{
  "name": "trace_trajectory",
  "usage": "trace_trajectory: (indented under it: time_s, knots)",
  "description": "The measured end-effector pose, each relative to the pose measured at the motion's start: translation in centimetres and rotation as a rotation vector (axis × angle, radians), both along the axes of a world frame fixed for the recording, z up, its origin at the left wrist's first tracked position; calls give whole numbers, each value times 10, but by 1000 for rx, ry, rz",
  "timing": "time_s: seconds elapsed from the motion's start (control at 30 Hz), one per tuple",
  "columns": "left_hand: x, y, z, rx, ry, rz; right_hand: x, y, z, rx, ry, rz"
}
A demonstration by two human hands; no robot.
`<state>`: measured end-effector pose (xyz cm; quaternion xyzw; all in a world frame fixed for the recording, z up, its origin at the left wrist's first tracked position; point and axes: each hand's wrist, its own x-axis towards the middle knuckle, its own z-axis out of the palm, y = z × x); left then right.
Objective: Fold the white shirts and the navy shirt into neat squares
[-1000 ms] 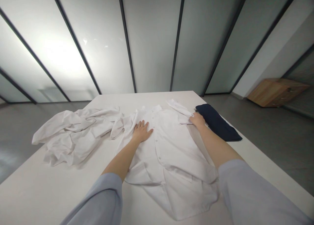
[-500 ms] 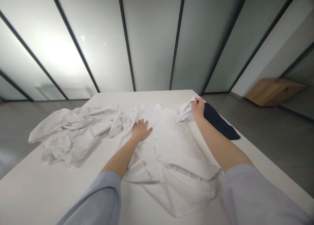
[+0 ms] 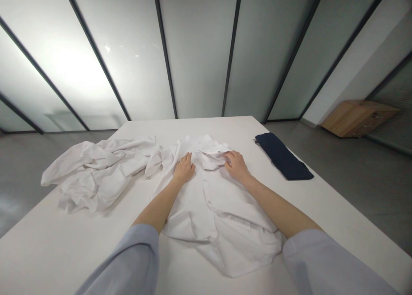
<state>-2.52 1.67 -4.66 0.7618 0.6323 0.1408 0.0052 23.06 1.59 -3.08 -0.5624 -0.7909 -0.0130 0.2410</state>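
Note:
A white button-up shirt (image 3: 225, 200) lies front side up on the table, its collar at the far end and its hem towards me. My left hand (image 3: 184, 168) rests flat on the left of its chest, fingers stretched out over the cloth. The right sleeve (image 3: 210, 159) is laid inward across the upper chest. My right hand (image 3: 237, 166) is at the end of that sleeve, its bent fingers and thumb gripping the cloth. Creases run along the shirt's lower part.
Left of the shirt, a crumpled white garment (image 3: 103, 170) touches its left sleeve. A folded dark navy cloth (image 3: 285, 157) lies by the right edge of the white table (image 3: 325, 226). Beyond stand frosted glass panels (image 3: 199, 50) and a wooden cabinet (image 3: 350, 117).
My right hand has brought the sleeve inward, from beside the navy cloth to over the shirt's chest. The navy cloth shows fully. My left hand stays in nearly the same place.

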Motion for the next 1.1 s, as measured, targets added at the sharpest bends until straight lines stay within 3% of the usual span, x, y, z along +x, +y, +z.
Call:
trace_trajectory:
  time_s: [0.1, 0.17, 0.33, 0.47, 0.6, 0.73, 0.9, 1.0, 1.1]
  knots:
    - [3, 0, 3, -4, 25, -103, 23, 7, -12, 4, -32, -240]
    - [6, 5, 7, -29, 5, -144, 32, 9, -18, -71, -38, -301]
    - [27, 25, 22, 21, -139, -142, 34, 12, -23, -110, -76, -192]
    - [53, 40, 32, 17, -59, -223, 33, 11, -23, -102, -84, -98]
    - [64, 51, 40, -35, -96, -137, 37, 15, -24, -139, 91, -126]
    - [47, 58, 49, 19, -432, -14, 46, 22, -27, -137, 382, -154]
    - [8, 56, 56, 277, -962, 190, 60, 32, -34, -35, 689, -335]
    - [-14, 44, 53, 262, -1284, 299, 65, 35, -39, -1, 832, -427]
    - [-34, 26, 45, 228, -1414, 345, 66, 37, -40, 62, 880, -432]
